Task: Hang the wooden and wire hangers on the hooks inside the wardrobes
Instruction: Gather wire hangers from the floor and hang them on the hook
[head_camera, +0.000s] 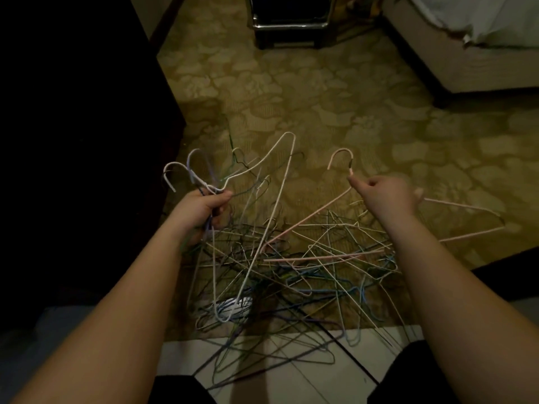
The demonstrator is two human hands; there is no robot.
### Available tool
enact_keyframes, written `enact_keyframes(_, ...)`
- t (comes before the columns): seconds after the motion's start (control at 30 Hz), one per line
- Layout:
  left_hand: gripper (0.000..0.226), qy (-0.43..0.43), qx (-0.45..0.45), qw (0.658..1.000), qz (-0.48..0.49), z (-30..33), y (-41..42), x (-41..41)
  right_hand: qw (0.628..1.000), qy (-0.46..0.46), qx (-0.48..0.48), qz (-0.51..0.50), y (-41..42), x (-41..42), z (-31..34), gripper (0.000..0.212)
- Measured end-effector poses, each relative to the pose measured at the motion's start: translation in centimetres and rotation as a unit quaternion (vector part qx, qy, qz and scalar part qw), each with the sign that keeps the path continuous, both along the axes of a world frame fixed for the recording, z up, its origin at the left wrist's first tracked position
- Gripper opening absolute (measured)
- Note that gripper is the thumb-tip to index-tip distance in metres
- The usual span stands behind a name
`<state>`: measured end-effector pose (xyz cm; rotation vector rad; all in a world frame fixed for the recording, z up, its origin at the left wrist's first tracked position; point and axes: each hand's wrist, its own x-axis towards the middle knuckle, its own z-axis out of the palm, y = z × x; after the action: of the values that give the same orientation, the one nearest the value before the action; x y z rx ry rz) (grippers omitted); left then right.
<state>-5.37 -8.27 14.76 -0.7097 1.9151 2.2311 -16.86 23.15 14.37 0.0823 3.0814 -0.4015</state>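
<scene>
A tangled pile of wire hangers [291, 275] in several colours lies on the patterned carpet [291, 91] in front of me. My left hand [201, 208] grips a bunch of several wire hangers [271, 182] by their necks, their hooks pointing up and left. My right hand [385, 196] holds a pink wire hanger [309, 223] by its neck, its hook [341, 158] raised above the fingers. The pink hanger's body stretches to both sides of the hand and partly rests on the pile.
A dark wardrobe side [81, 141] fills the left. A bed [472, 53] stands at the upper right and a dark piece of furniture with metal trim [291, 21] at the top centre. White floor tiles [277, 365] lie at the bottom, between my knees.
</scene>
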Motion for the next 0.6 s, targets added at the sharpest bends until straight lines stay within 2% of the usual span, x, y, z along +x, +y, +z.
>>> enact_keyframes(0.17,0.021,-0.014,-0.006,0.998,0.057,-0.8,-0.7,0.1,0.999,0.024,-0.018,-0.045,1.1,-0.4,0.0,0.065)
enact_keyframes(0.3,0.016,-0.014,-0.024,0.998,0.052,-1.0,-0.5,-0.2,0.996,0.073,-0.048,-0.015,1.2,-0.5,0.5,0.066)
enact_keyframes(0.4,0.003,-0.021,-0.030,0.998,0.044,-1.0,0.1,-0.4,0.992,0.078,-0.099,0.010,1.5,-0.1,1.2,0.062)
enact_keyframes(0.5,0.007,-0.040,-0.019,0.999,0.000,-0.7,1.0,-0.7,0.979,0.052,-0.189,0.050,1.2,0.5,1.5,0.061)
enact_keyframes(0.6,0.013,-0.067,0.012,0.995,-0.067,-0.4,2.9,-1.0,0.948,0.015,-0.305,0.087,0.1,1.1,1.1,0.061)
